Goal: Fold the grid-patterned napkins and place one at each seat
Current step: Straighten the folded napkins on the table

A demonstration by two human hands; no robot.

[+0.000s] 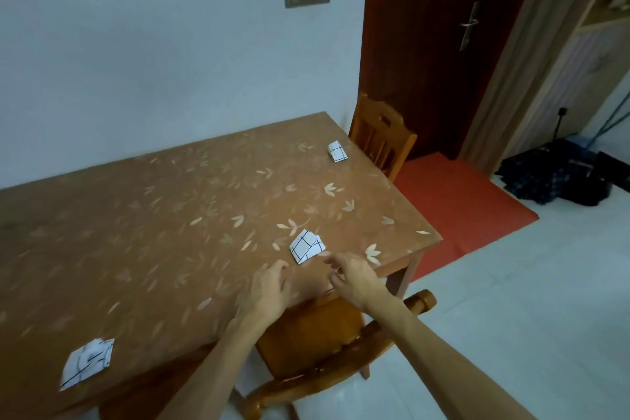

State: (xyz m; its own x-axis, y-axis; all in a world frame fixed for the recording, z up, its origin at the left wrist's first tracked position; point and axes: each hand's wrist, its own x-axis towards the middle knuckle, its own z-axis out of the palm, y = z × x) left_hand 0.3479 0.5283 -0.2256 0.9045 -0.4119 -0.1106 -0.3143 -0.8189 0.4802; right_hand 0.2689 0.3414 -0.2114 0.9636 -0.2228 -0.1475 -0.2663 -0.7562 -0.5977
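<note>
The far napkin (337, 151) at 1 o'clock, the middle napkin (306, 246) and the near napkin (88, 362) at 7 o'clock are white with thin black grid lines. The tabletop (163, 215) is orange-brown with pale leaf prints. The mat (460, 204) at 3 o'clock is red, the door (426, 44) dark reddish-brown.

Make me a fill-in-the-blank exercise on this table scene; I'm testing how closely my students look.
The table carries ___ folded napkins in all.
The far napkin lies in front of a wooden ___.
The left hand and right hand hover by the middle napkin and hold ___.
Missing words: three; chair; nothing.
</note>
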